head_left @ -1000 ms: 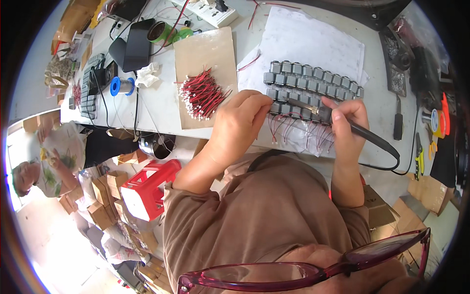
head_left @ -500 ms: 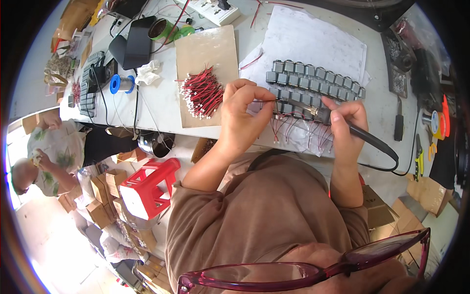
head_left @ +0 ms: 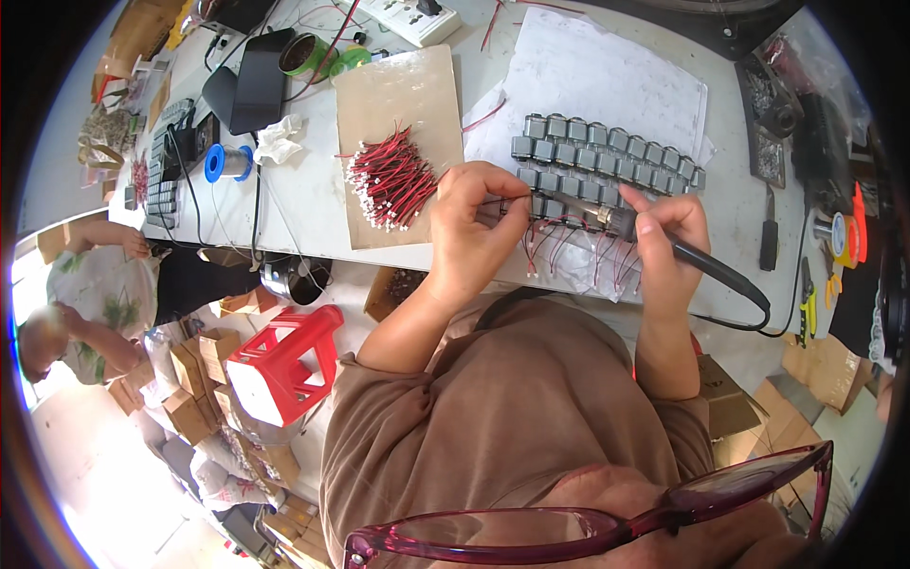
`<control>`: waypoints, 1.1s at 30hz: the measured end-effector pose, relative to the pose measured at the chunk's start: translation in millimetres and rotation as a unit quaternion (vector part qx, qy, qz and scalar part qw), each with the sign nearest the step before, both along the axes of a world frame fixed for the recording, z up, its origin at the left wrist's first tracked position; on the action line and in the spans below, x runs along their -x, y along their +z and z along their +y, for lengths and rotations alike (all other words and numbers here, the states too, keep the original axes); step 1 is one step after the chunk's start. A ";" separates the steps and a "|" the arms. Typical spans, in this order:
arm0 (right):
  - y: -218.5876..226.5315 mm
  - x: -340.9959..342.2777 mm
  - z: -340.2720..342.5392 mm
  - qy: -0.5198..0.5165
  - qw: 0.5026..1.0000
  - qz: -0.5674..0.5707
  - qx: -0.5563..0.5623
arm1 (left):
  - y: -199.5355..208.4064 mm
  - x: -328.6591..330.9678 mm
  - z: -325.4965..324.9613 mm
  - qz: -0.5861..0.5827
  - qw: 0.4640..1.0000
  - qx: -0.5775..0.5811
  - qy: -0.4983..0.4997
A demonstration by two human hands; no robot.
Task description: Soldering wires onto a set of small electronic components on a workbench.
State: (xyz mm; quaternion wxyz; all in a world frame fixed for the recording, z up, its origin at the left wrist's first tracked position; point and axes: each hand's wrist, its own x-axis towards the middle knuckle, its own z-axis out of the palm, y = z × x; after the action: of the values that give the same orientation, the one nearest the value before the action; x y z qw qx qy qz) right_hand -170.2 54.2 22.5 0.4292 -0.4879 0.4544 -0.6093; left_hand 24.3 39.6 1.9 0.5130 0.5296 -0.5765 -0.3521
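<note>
In my right hand (head_left: 668, 242) is a soldering iron (head_left: 716, 269), gripped by its black handle, with the tip pointing left at the nearest row of small grey block-shaped components (head_left: 645, 173). My left hand (head_left: 469, 228) pinches a thin dark wire between thumb and forefinger, close to the iron's tip; the fingers partly hide the joint there. Red and black wires with small white connectors (head_left: 533, 273) hang from the near row toward me. Left of my left hand, a pile of similar red-black leads (head_left: 391, 180) lies on a brown board (head_left: 398, 90).
White paper (head_left: 597, 71) lies under the components. A blue solder spool (head_left: 227, 163) and crumpled tissue (head_left: 279, 139) are on the left. Yellow-handled cutters (head_left: 808, 313) and an orange tape roll (head_left: 844, 237) lie at the right. Another person (head_left: 100, 284) sits at far left, beyond a red stool (head_left: 289, 365).
My left fingers have closed in slightly at the near row, and the iron has shifted a little left. The person at far left has moved their arms.
</note>
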 end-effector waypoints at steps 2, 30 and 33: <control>-0.2 -0.3 -0.2 -0.001 1.000 0.005 0.002 | -0.2 -0.1 -0.4 -0.020 1.000 0.009 -0.002; -0.6 1.0 -1.0 -0.004 1.000 -0.023 0.004 | 22.9 -8.3 -2.5 -0.120 0.987 0.093 -0.044; -2.6 3.3 -0.5 -0.003 1.000 -0.022 0.007 | 14.0 -2.0 -1.0 -0.142 0.984 0.095 -0.048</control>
State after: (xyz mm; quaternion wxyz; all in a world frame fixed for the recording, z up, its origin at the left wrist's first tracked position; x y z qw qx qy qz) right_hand -173.6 53.7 19.9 0.4341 -0.4758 0.4420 -0.6243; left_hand 26.2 38.5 15.9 0.4565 0.4947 -0.6991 -0.2408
